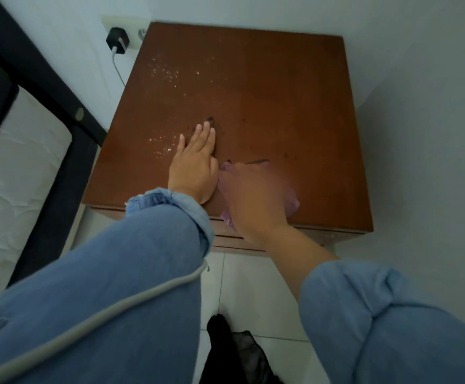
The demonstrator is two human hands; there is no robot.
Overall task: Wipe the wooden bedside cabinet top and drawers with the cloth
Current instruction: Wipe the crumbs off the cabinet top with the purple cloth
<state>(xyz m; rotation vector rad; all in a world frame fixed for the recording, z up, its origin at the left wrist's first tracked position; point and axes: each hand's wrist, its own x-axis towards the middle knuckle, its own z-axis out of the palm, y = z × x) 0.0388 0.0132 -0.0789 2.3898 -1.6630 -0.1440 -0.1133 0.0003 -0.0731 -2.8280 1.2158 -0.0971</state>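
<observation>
The brown wooden cabinet top fills the middle of the head view, with pale speckles at its left and dark spots near its centre. My left hand lies flat on the top, fingers together and stretched out, holding nothing. Just to its right, my right hand is blurred and presses a pale purple cloth onto the front part of the top; most of the cloth is hidden under the hand. A strip of the drawer fronts shows below the front edge.
A bed with a white mattress and dark frame stands close on the left. A black charger with a white cable sits in a wall socket behind the cabinet. White walls enclose the back and right. Dark fabric lies on the tiled floor.
</observation>
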